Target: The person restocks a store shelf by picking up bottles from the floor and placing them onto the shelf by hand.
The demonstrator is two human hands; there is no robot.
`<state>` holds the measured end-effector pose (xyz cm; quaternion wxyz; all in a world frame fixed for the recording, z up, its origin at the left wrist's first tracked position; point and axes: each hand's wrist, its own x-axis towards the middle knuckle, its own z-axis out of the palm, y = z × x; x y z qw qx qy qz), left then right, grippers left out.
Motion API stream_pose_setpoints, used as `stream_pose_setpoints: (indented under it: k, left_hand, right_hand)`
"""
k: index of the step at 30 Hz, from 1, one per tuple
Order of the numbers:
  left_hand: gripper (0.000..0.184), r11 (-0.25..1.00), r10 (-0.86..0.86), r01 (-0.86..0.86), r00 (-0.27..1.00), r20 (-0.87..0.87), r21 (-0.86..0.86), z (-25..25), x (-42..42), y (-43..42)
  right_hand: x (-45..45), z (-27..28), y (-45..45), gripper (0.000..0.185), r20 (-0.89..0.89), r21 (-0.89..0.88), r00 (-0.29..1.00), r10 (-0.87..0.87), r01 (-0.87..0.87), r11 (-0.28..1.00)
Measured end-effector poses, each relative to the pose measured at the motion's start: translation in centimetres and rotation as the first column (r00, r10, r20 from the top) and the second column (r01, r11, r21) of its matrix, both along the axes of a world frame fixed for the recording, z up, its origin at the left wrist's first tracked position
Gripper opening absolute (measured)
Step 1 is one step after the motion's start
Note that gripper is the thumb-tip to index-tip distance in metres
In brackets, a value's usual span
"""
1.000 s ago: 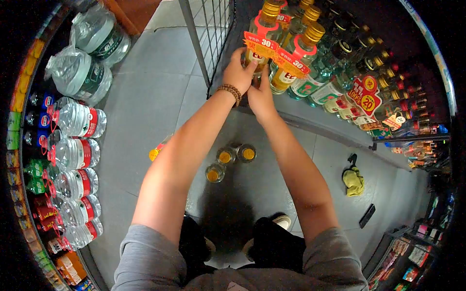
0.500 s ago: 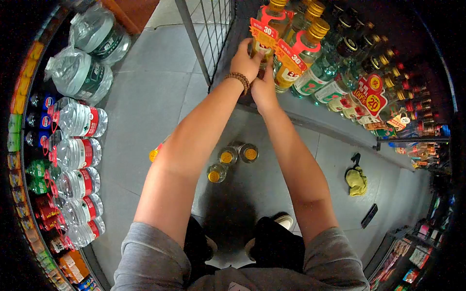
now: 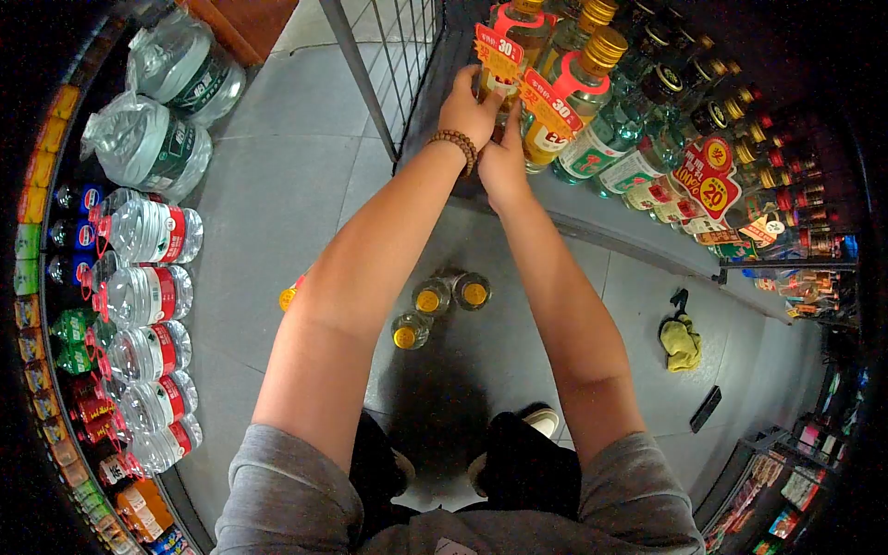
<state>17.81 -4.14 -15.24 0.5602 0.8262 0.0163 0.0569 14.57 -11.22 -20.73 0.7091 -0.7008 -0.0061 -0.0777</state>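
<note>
At the shelf's left end stands a clear liquor bottle [image 3: 520, 35] with a gold cap and a red-and-orange price tag marked 30. Wrapped around its lower left side is my left hand [image 3: 468, 109], closed, with a beaded bracelet at the wrist. My right hand [image 3: 503, 166] grips low on the same bottle, its fingers partly hidden. Just right of it is a matching tagged bottle [image 3: 597, 69]. Several gold-capped and green-labelled bottles line the shelf [image 3: 592, 217]. On the floor below my arms stand three yellow-capped bottles [image 3: 474, 292].
Water jugs [image 3: 153, 227] and soda bottles fill the left side. A wire rack [image 3: 384, 83] borders the liquor shelf. A yellow-green cloth [image 3: 681, 344] and a black phone-like object [image 3: 706, 409] lie on the floor at right. Another yellow cap [image 3: 287, 298] shows beside my left arm.
The view has shifted slightly. Both hands stay on the same bottle at the shelf, with little other visible movement.
</note>
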Motion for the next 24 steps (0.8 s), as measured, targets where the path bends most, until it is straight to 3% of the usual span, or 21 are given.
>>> stream_pose_setpoints:
  k: [3,12,15,17,18,20,21,23,24]
  left_hand:
    - [0.056,0.999,0.026,-0.026,1.000,0.018,0.024,0.0,0.0,-0.1]
    - [0.058,1.000,0.006,-0.006,1.000,0.006,0.004,-0.4,0.3,-0.2]
    - [0.061,1.000,-0.023,0.022,0.999,0.032,0.010,-0.5,0.3,0.1]
    - [0.066,0.999,-0.008,0.007,1.000,0.009,0.036,0.0,-0.3,0.4]
    - [0.070,0.998,0.008,-0.008,1.000,-0.013,0.064,0.3,-0.6,0.6]
    - [0.073,0.999,-0.013,0.014,1.000,0.026,-0.041,0.8,-1.0,1.3]
    - [0.073,0.994,-0.029,0.038,0.996,0.084,-0.106,0.1,-0.3,1.9]
    - [0.071,0.978,-0.039,0.069,0.987,0.154,-0.195,0.4,0.2,2.6]
    - [0.071,0.978,-0.038,0.068,0.988,0.153,-0.196,0.9,0.3,2.7]
  right_hand:
    - [0.2,-0.2,0.0,0.084,-0.100,0.065,0.995,0.023,-0.016,0.998]
    - [0.5,-0.4,0.0,0.085,-0.021,0.008,1.000,0.010,-0.009,1.000]
    - [-0.1,-0.2,0.3,0.079,-0.054,-0.046,0.998,-0.024,0.022,0.999]
    - [-1.8,0.1,0.8,0.059,0.052,0.082,0.999,-0.003,-0.001,0.997]
    - [-2.7,0.7,0.2,0.059,0.052,0.078,0.999,-0.009,0.005,0.997]
    - [-5.0,2.5,-1.9,0.047,-0.047,-0.163,0.961,0.274,-0.278,0.947]
    - [-6.3,3.9,-2.4,0.047,-0.052,-0.166,0.961,0.270,-0.275,0.947]
    - [-8.2,6.8,-3.2,0.043,0.025,0.129,0.965,0.262,-0.263,0.956]
    - [-8.3,7.4,-3.7,0.043,0.024,0.129,0.965,0.263,-0.263,0.956]
